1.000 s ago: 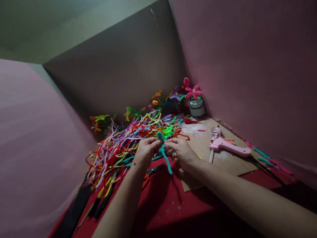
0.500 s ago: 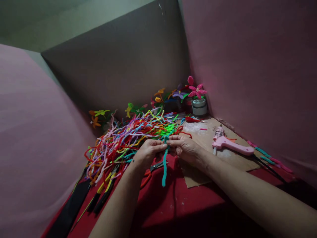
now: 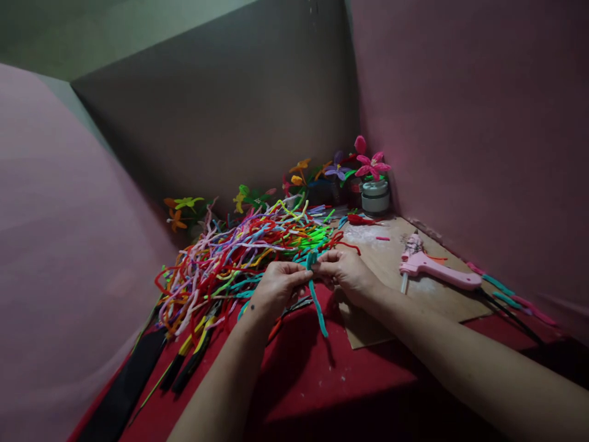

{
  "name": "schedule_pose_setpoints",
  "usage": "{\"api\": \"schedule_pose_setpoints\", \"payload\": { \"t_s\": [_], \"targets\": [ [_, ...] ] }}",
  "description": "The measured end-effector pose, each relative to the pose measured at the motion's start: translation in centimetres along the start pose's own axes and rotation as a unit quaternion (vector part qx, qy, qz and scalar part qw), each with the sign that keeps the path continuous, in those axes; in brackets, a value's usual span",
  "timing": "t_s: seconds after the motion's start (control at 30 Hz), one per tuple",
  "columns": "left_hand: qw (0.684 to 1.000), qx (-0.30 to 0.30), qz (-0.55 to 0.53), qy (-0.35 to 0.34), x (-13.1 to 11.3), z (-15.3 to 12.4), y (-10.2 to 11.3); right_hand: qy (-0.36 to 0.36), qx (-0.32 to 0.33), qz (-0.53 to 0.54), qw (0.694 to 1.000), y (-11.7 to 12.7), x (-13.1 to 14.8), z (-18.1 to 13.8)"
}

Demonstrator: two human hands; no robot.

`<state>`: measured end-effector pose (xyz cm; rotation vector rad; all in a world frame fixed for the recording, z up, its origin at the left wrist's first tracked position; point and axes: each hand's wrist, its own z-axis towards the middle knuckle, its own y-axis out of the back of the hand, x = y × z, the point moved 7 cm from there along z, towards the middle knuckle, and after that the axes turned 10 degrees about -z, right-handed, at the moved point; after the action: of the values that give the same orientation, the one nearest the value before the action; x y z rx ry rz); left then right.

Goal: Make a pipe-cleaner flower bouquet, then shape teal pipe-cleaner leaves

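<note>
A teal pipe cleaner (image 3: 318, 310) is pinched between both hands over the red cloth, its upper part folded and its free end hanging down toward me. My left hand (image 3: 284, 283) grips it from the left with thumb and forefinger. From the right, my right hand (image 3: 343, 273) closes its fingertips on the same folded part. Just behind the hands lies a large heap of colourful pipe cleaners (image 3: 248, 239). Under the left hand, scissors (image 3: 294, 309) with red handles lie on the cloth, partly hidden.
A pink glue gun (image 3: 437, 270) rests on a cardboard sheet (image 3: 372, 325) at the right. Pliers (image 3: 196, 350) with yellow and black handles lie at the left, beside a black strip (image 3: 126, 393). Pipe-cleaner flowers, one in a small jar (image 3: 375, 196), line the back wall.
The hanging end of the teal pipe cleaner has swung to the right, from nearly vertical to slanted. Both hands keep their pinch. The view has shifted slightly.
</note>
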<state>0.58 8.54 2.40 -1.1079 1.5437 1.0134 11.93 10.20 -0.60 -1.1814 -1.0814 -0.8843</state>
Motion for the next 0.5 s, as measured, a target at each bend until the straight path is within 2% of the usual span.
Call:
{"api": "schedule_pose_setpoints", "payload": {
  "t_s": [0.17, 0.37, 0.5],
  "targets": [
    [1.000, -0.004, 0.021, -0.005, -0.3, -0.2, -0.3, 0.001, -0.018, -0.003, 1.000, 0.1, -0.1, -0.1],
    [0.999, -0.018, 0.043, -0.014, -0.7, -0.5, -0.7, -0.039, -0.019, 0.025, 0.999, 0.0, -1.1, -0.2],
    [1.000, 0.011, 0.016, 0.006, -0.2, -0.3, -0.6, -0.048, -0.003, 0.049, 0.998, -0.2, -0.9, -0.3]
  ]
}}
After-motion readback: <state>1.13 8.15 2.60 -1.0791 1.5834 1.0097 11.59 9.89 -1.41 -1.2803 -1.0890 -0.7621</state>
